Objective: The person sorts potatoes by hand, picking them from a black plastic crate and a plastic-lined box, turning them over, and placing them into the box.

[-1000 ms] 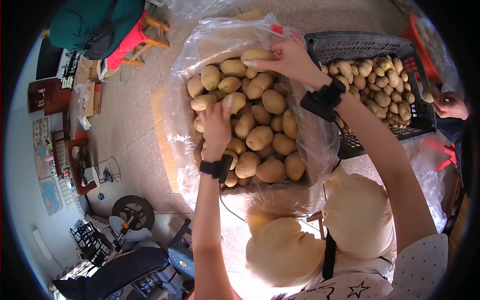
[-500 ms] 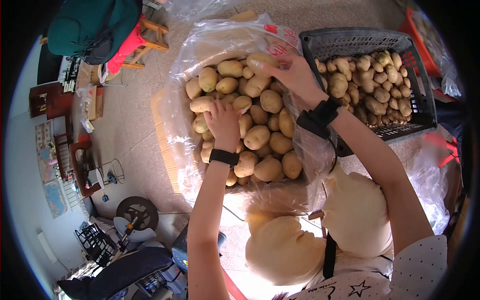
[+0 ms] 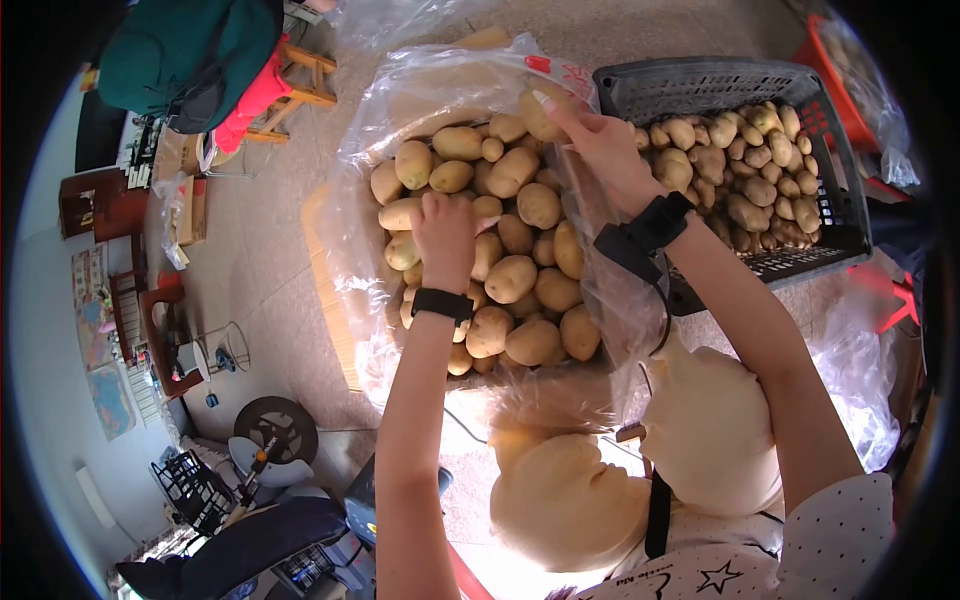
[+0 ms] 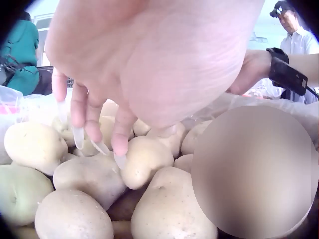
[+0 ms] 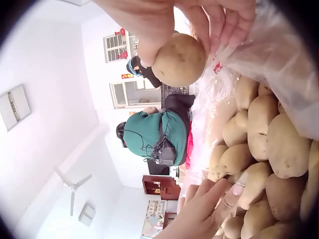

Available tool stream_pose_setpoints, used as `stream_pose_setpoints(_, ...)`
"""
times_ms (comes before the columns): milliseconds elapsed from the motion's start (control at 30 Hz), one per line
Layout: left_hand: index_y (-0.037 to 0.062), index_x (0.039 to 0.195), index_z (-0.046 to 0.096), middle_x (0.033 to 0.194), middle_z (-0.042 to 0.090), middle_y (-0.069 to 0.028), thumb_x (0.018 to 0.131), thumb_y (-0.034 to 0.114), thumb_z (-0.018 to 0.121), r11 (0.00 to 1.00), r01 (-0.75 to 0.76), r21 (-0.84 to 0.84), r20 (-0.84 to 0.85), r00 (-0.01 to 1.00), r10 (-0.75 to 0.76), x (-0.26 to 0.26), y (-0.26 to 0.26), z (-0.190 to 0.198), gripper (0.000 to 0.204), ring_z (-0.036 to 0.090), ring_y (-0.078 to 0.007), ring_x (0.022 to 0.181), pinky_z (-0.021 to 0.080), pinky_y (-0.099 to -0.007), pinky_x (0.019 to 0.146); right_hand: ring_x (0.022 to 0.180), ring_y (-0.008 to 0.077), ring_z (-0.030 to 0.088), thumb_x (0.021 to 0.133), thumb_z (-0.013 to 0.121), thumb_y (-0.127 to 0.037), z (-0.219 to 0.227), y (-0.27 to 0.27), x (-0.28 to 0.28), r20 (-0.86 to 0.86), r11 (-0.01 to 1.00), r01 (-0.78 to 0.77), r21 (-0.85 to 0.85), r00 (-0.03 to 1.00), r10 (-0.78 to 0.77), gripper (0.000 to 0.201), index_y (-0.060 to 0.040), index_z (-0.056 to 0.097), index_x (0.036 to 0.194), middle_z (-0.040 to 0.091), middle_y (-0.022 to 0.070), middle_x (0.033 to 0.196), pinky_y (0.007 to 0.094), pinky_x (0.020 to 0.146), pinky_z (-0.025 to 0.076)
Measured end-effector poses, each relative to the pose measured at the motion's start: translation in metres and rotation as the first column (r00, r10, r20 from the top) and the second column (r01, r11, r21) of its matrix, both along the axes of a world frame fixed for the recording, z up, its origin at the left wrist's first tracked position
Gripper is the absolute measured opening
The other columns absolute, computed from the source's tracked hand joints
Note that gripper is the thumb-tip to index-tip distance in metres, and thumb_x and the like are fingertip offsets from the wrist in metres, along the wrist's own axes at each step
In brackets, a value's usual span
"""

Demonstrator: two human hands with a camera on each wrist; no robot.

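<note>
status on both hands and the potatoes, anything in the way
Right hand gripping one potato, clear of the pile. Left hand on the pile. Loose plastic around it, not covering it.

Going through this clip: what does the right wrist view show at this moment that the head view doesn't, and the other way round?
Only the right wrist view: the ceiling fan and a ceiling light.

Only the head view: the black crate of potatoes, the wheel and the red tub.

Both: the right hand with a potato in its fingers, the left hand at the potato pile, and the clear plastic.
</note>
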State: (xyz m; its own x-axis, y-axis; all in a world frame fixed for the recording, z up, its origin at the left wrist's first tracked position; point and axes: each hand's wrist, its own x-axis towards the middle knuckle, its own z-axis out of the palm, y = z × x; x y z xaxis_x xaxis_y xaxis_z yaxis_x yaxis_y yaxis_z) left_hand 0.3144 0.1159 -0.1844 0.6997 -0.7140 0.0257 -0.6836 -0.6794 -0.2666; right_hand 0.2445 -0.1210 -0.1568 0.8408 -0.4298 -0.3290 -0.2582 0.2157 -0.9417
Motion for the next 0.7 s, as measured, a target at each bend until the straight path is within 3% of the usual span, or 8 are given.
stream_pose_setpoints(133, 0.0134, 0.086, 0.067, 0.092, 0.063, -0.0053, 0.089, 0.045, 0.061, 1.000, 0.026, 0.012, 0.062, 0.998, -0.027, 0.001, 0.008, -0.014, 0.033, 0.054, -0.0249, 0.101, 0.039, -0.0393, 0.083, 0.090, 0.0075, 0.057, 0.087, 0.069, -0.053, 0.007, 0.005, 0.002, 0.074, 0.997, 0.050, 0.066, 0.996, -0.055, 0.061, 0.0042, 0.070, 0.110, 0.067, 0.0034, 0.099, 0.0237, 0.082, 0.046)
stream_pose_setpoints(233, 0.0127, 0.087, 0.066, 0.094, 0.064, -0.0056, 0.090, 0.041, 0.061, 1.000, 0.005, 0.011, -0.046, 0.999, -0.004, -0.001, 0.007, 0.000, 0.029, 0.056, -0.0257, 0.102, 0.042, -0.0403, 0.083, 0.088, 0.0065, 0.057, 0.087, 0.069, -0.053, 0.013, 0.002, 0.003, 0.101, 0.988, 0.097, 0.123, 0.989, -0.109, 0.061, 0.0043, 0.069, 0.110, 0.067, 0.0027, 0.100, 0.0235, 0.082, 0.045)
stream_pose_setpoints(333, 0.0111, 0.094, 0.064, 0.095, 0.065, -0.0071, 0.094, 0.035, 0.059, 0.999, -0.042, 0.024, -0.152, 0.987, 0.045, 0.004, 0.009, 0.019, 0.024, 0.058, -0.0295, 0.100, 0.046, -0.0438, 0.083, 0.087, 0.0068, 0.060, 0.086, 0.075, -0.043, 0.015, -0.004, 0.001, 0.012, 0.988, 0.093, 0.127, 0.995, -0.096, 0.057, 0.0070, 0.069, 0.112, 0.069, 0.0053, 0.099, 0.0213, 0.075, 0.047)
stream_pose_setpoints(400, 0.0088, 0.099, 0.062, 0.094, 0.065, -0.0096, 0.095, 0.028, 0.057, 0.964, -0.239, -0.116, -0.281, 0.939, 0.199, 0.015, 0.017, 0.041, 0.021, 0.059, -0.0346, 0.096, 0.048, -0.0470, 0.084, 0.088, 0.0073, 0.061, 0.087, 0.074, -0.043, 0.013, -0.005, 0.000, 0.081, 0.972, 0.143, 0.184, 0.984, -0.160, 0.057, 0.0073, 0.069, 0.112, 0.069, 0.0061, 0.098, 0.0215, 0.076, 0.048)
stream_pose_setpoints(433, 0.0088, 0.099, 0.062, 0.094, 0.065, -0.0096, 0.095, 0.028, 0.057, 0.964, -0.241, -0.114, -0.283, 0.938, 0.201, 0.022, 0.026, 0.048, 0.021, 0.059, -0.0346, 0.096, 0.048, -0.0470, 0.084, 0.088, 0.0073, 0.061, 0.087, 0.074, -0.043, 0.013, -0.006, 0.000, 0.079, 0.972, 0.142, 0.186, 0.984, -0.159, 0.057, 0.0073, 0.069, 0.112, 0.069, 0.0061, 0.098, 0.0215, 0.076, 0.048)
stream_pose_setpoints(500, 0.0057, 0.102, 0.060, 0.093, 0.065, -0.0125, 0.094, 0.025, 0.059, 0.845, -0.511, -0.156, -0.407, 0.813, 0.416, 0.039, 0.048, 0.060, 0.021, 0.058, -0.0378, 0.095, 0.047, -0.0466, 0.088, 0.089, 0.0078, 0.061, 0.087, 0.073, -0.043, 0.014, -0.008, -0.001, 0.104, 0.972, 0.114, 0.204, 0.985, -0.138, 0.057, 0.0075, 0.068, 0.111, 0.068, 0.0064, 0.098, 0.0222, 0.077, 0.049)
stream_pose_setpoints(667, 0.0057, 0.110, 0.057, 0.111, 0.061, -0.0157, 0.090, 0.027, 0.066, 0.878, -0.413, -0.241, -0.248, 0.901, 0.356, 0.049, 0.080, 0.064, 0.031, 0.054, -0.0367, 0.106, 0.045, -0.0457, 0.091, 0.090, 0.0088, 0.062, 0.087, 0.073, -0.044, 0.017, -0.004, 0.002, 0.110, 0.982, 0.071, 0.178, 0.990, -0.091, 0.056, 0.0073, 0.068, 0.110, 0.068, 0.0072, 0.102, 0.0232, 0.080, 0.049)
stream_pose_setpoints(700, 0.0068, 0.112, 0.057, 0.113, 0.060, -0.0144, 0.088, 0.031, 0.068, 0.902, -0.298, -0.311, -0.199, 0.949, 0.244, 0.051, 0.084, 0.053, 0.036, 0.053, -0.0360, 0.107, 0.044, -0.0465, 0.091, 0.091, 0.0091, 0.062, 0.087, 0.073, -0.045, 0.018, -0.003, 0.002, 0.108, 0.987, 0.064, 0.147, 0.991, -0.080, 0.057, 0.0072, 0.069, 0.110, 0.068, 0.0072, 0.103, 0.0237, 0.081, 0.049)
